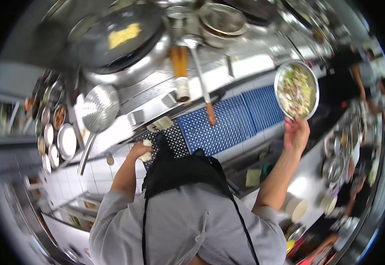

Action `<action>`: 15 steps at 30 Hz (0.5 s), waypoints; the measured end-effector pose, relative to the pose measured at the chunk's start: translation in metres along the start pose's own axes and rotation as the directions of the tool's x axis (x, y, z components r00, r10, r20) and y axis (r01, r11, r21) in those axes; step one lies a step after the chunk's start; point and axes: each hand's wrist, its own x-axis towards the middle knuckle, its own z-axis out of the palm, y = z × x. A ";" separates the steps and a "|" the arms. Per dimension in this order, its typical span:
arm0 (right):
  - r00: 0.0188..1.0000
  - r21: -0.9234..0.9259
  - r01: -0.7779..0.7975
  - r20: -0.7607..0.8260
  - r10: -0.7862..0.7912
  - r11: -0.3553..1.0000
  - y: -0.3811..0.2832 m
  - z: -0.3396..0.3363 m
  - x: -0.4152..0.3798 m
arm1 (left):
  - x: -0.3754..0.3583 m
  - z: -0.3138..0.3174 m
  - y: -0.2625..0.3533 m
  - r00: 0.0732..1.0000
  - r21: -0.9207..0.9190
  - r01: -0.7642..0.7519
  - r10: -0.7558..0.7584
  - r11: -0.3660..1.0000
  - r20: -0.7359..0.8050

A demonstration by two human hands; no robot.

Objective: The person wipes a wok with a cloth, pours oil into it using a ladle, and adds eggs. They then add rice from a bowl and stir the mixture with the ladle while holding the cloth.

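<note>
My right hand (296,133) grips the near rim of a round metal bowl (277,93), with the thumb at its edge. Chopped green, pale yellow and brownish food (296,88) fills the bowl, which is raised on the right side. Low on the left, my left hand (137,151) is closed around a crumpled whitish cloth (147,151). A dark wok (113,48) sits on the stove at the upper left, with a yellow piece of food (124,35) in it. Nearer my left hand lies a perforated skimmer (100,108), its handle pointing toward me.
A ladle (201,70) and a wooden-bristled brush (180,73) lie across the stove front. Strainers (223,20) rest behind them. Several small bowls (67,141) line the left side. Blue matting (227,121) covers the floor. Other people (369,75) stand at the right.
</note>
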 end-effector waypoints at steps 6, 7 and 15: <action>0.806 -0.110 -0.292 0.507 0.306 0.950 0.078 0.254 0.082 | -0.021 -0.001 -0.094 0.969 -0.309 0.113 -0.173 0.944 -0.174; 0.810 -0.120 -0.262 0.512 0.286 0.957 0.091 0.302 0.086 | -0.017 0.007 -0.118 0.965 -0.377 0.150 -0.219 0.914 -0.146; 0.423 -0.391 0.906 0.845 -0.328 0.162 0.206 0.561 0.095 | -0.071 0.055 -0.226 0.853 -0.753 0.396 -0.513 0.525 0.090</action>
